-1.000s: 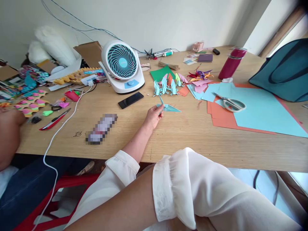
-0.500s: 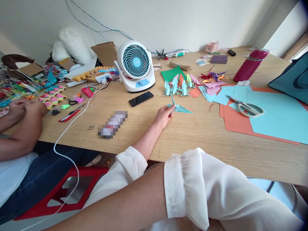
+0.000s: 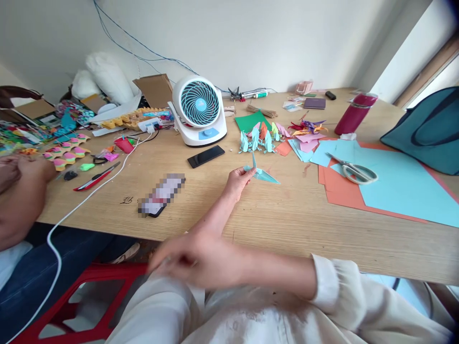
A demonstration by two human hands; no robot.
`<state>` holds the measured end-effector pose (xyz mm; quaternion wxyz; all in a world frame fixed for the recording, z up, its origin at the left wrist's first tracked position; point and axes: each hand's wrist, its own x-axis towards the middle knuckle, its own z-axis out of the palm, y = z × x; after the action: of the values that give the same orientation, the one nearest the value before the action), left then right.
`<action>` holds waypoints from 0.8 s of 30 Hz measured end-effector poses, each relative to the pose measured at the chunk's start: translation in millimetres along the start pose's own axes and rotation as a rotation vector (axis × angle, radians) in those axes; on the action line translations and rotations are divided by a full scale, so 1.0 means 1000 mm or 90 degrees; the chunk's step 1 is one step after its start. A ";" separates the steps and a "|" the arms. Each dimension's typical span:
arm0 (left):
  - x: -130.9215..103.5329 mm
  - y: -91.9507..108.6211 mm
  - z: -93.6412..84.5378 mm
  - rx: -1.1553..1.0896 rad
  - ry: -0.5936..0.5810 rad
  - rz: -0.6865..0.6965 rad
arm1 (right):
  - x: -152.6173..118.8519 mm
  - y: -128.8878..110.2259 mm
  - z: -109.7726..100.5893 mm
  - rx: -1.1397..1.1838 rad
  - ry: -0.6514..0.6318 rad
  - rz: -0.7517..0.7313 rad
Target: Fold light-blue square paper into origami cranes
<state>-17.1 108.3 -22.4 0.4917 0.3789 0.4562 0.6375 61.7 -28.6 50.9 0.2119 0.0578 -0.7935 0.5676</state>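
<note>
My left hand (image 3: pixel 241 182) reaches out over the table with its fingers closed on a light blue folded paper piece (image 3: pixel 266 176), which has a thin point sticking up and a wider one to the right. My right hand (image 3: pixel 201 258) is near my body, passing across my left forearm, smeared by motion, so its fingers and anything in them cannot be made out. Behind the held piece stand several light blue folded paper figures (image 3: pixel 255 139), with pink, orange and green ones among them.
White scissors (image 3: pixel 358 173) lie on blue paper sheets (image 3: pixel 401 184) at the right. A fan (image 3: pixel 201 107), a black phone (image 3: pixel 206 156) and another phone (image 3: pixel 161 195) are left of centre. Another person's arm (image 3: pixel 25 200) rests at the far left.
My right arm has drawn back, bringing my right hand into view over my left forearm. My left hand still holds the blue paper piece. The view has shifted slightly.
</note>
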 end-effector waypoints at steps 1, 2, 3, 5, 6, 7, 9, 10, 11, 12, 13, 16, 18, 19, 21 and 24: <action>-0.002 0.002 0.001 0.011 -0.009 0.010 | -0.017 0.007 -0.028 -0.019 0.127 0.035; -0.004 0.004 0.003 0.021 -0.022 0.018 | -0.036 0.015 -0.058 -0.057 0.273 0.082; -0.007 0.006 0.006 0.030 -0.033 0.025 | -0.054 0.022 -0.087 -0.109 0.430 0.124; -0.011 0.009 0.012 0.050 -0.054 0.035 | -0.085 0.033 -0.137 -0.215 0.651 0.183; -0.013 0.010 0.015 0.060 -0.063 0.039 | -0.096 0.036 -0.154 -0.236 0.650 0.238; -0.015 0.011 0.017 0.068 -0.073 0.039 | -0.102 0.039 -0.164 -0.221 0.625 0.284; -0.018 0.011 0.019 0.092 -0.091 0.046 | -0.105 0.043 -0.170 -0.144 0.528 0.321; -0.018 0.011 0.020 0.112 -0.099 0.058 | -0.103 0.044 -0.168 -0.105 0.491 0.328; -0.019 0.011 0.019 0.136 -0.105 0.075 | -0.101 0.044 -0.165 -0.075 0.469 0.329; -0.019 0.011 0.019 0.162 -0.111 0.094 | -0.098 0.045 -0.161 -0.052 0.456 0.329; -0.020 0.011 0.018 0.188 -0.115 0.113 | -0.095 0.046 -0.159 -0.036 0.450 0.329; -0.021 0.010 0.017 0.240 -0.119 0.145 | -0.095 0.049 -0.156 -0.019 0.438 0.335; -0.022 0.010 0.018 0.247 -0.115 0.143 | -0.097 0.052 -0.157 -0.028 0.433 0.338; -0.022 0.010 0.018 0.237 -0.113 0.136 | -0.099 0.053 -0.158 -0.034 0.431 0.334; -0.023 0.011 0.019 0.191 -0.116 0.111 | -0.101 0.055 -0.158 -0.036 0.434 0.318; -0.025 0.014 0.020 0.141 -0.139 0.072 | -0.102 0.056 -0.156 -0.017 0.480 0.292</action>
<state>3.4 87.1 -3.6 0.4570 0.5228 0.4454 0.5652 177.8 120.4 2.0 0.3561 -0.3337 -0.6603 0.5708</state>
